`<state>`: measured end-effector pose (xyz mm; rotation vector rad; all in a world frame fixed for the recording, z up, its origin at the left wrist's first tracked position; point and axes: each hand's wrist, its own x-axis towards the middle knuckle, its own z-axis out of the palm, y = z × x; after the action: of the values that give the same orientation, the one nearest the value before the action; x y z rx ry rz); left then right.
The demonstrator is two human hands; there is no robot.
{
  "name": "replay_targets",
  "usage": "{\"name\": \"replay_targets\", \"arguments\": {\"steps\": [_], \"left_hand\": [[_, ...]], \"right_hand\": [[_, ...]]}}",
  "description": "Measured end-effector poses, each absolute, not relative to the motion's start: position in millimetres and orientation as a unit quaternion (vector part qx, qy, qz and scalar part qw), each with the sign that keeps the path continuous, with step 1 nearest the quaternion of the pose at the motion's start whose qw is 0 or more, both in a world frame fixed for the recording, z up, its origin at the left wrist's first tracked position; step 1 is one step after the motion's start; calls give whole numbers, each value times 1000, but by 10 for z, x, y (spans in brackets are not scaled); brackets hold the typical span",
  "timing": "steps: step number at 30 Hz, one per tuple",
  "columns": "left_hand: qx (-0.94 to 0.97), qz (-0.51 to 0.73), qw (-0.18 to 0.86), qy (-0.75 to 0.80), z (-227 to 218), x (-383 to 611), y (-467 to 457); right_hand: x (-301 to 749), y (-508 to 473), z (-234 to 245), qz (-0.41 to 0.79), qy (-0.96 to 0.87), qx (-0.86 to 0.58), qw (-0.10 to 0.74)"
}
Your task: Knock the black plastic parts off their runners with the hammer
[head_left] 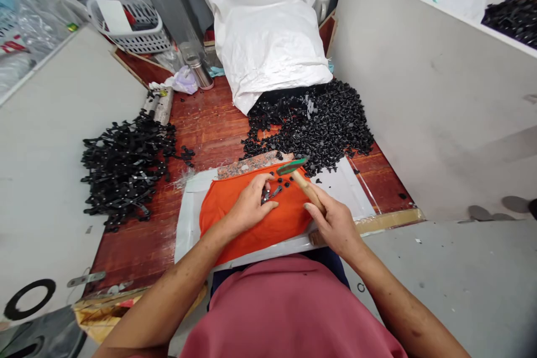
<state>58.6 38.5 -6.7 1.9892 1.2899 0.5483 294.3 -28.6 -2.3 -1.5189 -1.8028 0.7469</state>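
Note:
My right hand (335, 221) is wrapped round the wooden handle of a small hammer (306, 185), whose narrow head looks green. The head hangs over the far edge of an orange cloth (251, 229). My left hand (251, 201) is curled above the cloth, thumb and forefinger bent round a few small black plastic parts (265, 196); its other fingers are partly hidden. A flat black strip-like piece (276, 191) lies just past the thumb. Several loose black round-headed bits (287, 184) are scattered on the cloth between my hands.
A large heap of black bits (339, 117) spills from a white sack (272, 50). To the left lies a pile of black branched pieces (126, 173). A steel flask (201, 71) and a white basket (130, 25) stand behind. Grey panels (419, 89) flank the table.

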Motion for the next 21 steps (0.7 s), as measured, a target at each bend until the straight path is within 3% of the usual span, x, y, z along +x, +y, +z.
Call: {"name": "replay_targets", "arguments": {"steps": [3, 7, 11, 16, 21], "left_hand": [[752, 245, 381, 479, -74, 608, 253], [764, 270, 400, 429, -125, 647, 154], [754, 318, 396, 418, -113, 637, 146], [674, 288, 467, 496, 11, 575, 126], [649, 244, 547, 468, 67, 673, 62]], "right_hand": [[2831, -193, 3, 387, -631, -544, 395], [2665, -134, -39, 534, -548, -507, 396], [2600, -170, -89, 603, -461, -514, 399], [2659, -229, -89, 575, -429, -532, 450], [2627, -315, -80, 510, -474, -554, 457]]}}
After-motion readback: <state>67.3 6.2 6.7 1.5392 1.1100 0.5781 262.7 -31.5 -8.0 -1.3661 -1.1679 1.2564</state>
